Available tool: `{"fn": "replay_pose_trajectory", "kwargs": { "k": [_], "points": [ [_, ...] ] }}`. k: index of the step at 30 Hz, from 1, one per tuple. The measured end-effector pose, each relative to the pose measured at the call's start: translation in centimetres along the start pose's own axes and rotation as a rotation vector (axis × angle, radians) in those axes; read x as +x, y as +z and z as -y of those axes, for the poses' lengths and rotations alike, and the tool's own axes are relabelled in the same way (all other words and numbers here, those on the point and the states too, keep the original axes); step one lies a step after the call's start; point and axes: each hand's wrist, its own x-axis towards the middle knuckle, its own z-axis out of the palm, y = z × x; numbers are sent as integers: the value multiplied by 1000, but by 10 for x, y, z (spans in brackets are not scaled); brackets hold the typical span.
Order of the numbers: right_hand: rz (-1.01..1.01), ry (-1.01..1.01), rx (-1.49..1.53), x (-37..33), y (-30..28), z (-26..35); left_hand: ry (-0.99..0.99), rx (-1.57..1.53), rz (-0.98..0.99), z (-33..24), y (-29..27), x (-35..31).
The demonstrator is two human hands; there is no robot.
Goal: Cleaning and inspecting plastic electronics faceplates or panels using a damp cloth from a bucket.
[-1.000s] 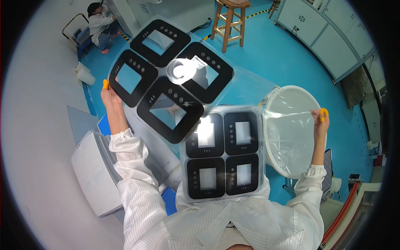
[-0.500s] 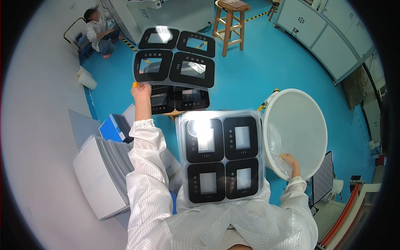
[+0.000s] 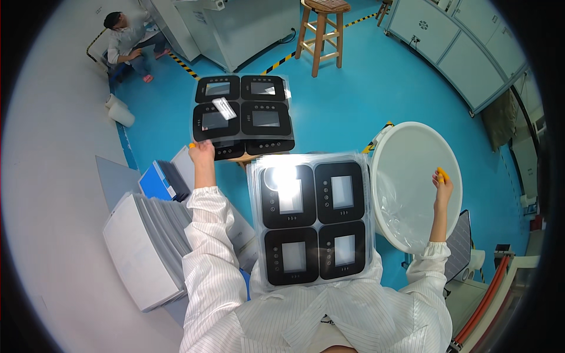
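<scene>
My left hand (image 3: 202,151) pinches the near left corner of a clear sheet (image 3: 242,108) printed with black rounded frames. That sheet hovers above or lies over similar sheets (image 3: 271,146) on a wooden stool (image 3: 247,157), its near edge raised; full contact cannot be judged. My right hand (image 3: 442,187), yellow covers on its fingertips, is lifted over the white round bin (image 3: 376,194) with nothing visible in its loosely bent fingers. Crumpled clear film (image 3: 393,206) lies inside the bin's left wall. On my lap rests a stack of the same framed sheets (image 3: 318,223).
Left of me stand a thick pile of white boards (image 3: 147,253) and a blue folder (image 3: 159,181). Another wooden stool (image 3: 322,29) is ahead, near a grey machine cabinet (image 3: 241,35). A person (image 3: 132,44) sits at the far left. White rolls (image 3: 120,112) lie by the wall.
My left hand has lowered the sheet toward the stool, bringing it nearer. My right hand has let go of the clear film in the bin and risen up and to the right.
</scene>
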Motion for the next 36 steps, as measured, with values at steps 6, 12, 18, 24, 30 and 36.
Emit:
{"fn": "replay_pose_trajectory", "kwargs": {
  "k": [6, 12, 18, 24, 30, 36],
  "points": [
    [178, -278, -257, -31, 85, 69, 576, 931, -139, -40, -10, -49],
    [545, -462, -38, -100, 198, 134, 672, 1208, 359, -32, -16, -130],
    [1017, -937, -232, -187, 293, 167, 311, 1440, 584, 3, -68, -185],
    [889, -1121, -356, -218, 330, 156, 292, 1354, 459, 20, -90, -198],
    [851, -1157, -383, -223, 333, 154, -240, 1314, 352, 25, -105, -161],
    [871, -1149, -344, -221, 327, 158, -418, 1261, 459, 59, -89, -132]
  ]
}}
